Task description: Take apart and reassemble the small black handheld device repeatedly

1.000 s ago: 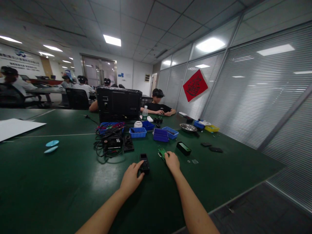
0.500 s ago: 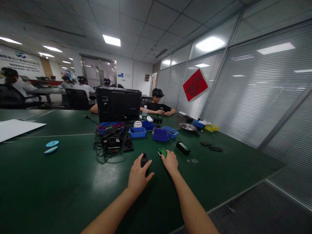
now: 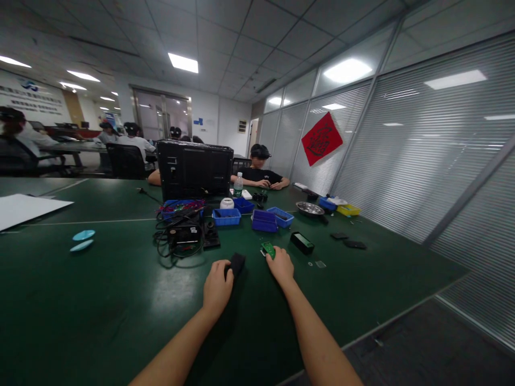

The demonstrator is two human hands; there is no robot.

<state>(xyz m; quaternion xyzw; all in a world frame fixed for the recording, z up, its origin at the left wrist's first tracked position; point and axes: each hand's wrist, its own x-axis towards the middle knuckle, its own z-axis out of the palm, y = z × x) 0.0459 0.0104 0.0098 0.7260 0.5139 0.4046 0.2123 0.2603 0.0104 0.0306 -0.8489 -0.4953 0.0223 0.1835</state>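
My left hand (image 3: 217, 284) is closed on one end of a dark, oblong plastic casing (image 3: 238, 262), which is tilted above the green table. The thumb and fingers pinch its near left side, partly hiding it. To the right, my right hand (image 3: 281, 266) grips a small green circuit board (image 3: 267, 249) between thumb and fingers, low over the table. A pale edge shows beneath the board. Just right of that hand lies a black box-shaped housing (image 3: 302, 242) with a pale green panel in it. A small clear square piece (image 3: 321, 264) and a tiny ring (image 3: 310, 264) lie nearby.
Blue bins (image 3: 226, 216), a baseball (image 3: 227, 203) and a bottle (image 3: 238, 185) stand beyond my hands. Tangled cables surround a black device (image 3: 184, 235) to the left. A metal dish (image 3: 309, 209) sits right. Across the table, a person (image 3: 261, 174) sits beside a large black panel (image 3: 196, 170).
My left hand has shifted slightly left and closed from spread fingers around the dark casing, which is now turned and tilted. My right hand stays with the circuit board.
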